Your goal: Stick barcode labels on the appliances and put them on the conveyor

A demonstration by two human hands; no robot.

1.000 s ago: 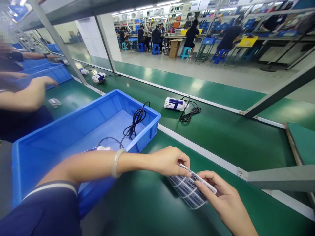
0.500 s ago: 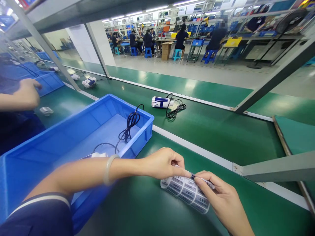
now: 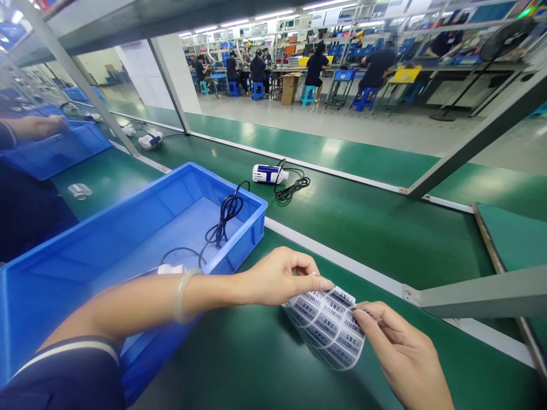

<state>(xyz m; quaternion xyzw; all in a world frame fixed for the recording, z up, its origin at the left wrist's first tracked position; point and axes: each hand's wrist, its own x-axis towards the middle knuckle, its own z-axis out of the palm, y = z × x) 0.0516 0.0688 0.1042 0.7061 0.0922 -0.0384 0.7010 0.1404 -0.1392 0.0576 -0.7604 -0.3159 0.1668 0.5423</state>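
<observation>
My left hand (image 3: 284,276), with a pale bangle (image 3: 184,296) on its wrist, pinches the upper edge of a curled sheet of stickers (image 3: 327,322). Rows of silvery labels with dark print cover the sheet, which bends down over the green surface. At the sheet's right edge my right hand (image 3: 404,347) is closed, thumb against forefinger, on a small sticker (image 3: 366,312) that appears partly lifted. Whether this sticker is fully off the sheet I cannot tell.
A blue bin (image 3: 179,188) on the left holds a black cable (image 3: 220,222) and a partly hidden white device. On the green belt (image 3: 363,216) lies a white and blue device (image 3: 269,173) with coiled cable. Metal posts (image 3: 482,290) frame the right. A co-worker's hand (image 3: 45,126) is far left.
My hands have moved slightly apart, and the sheet has turned to show more of its face. The device on the belt has shifted left. The co-worker's hand has moved back over another bin.
</observation>
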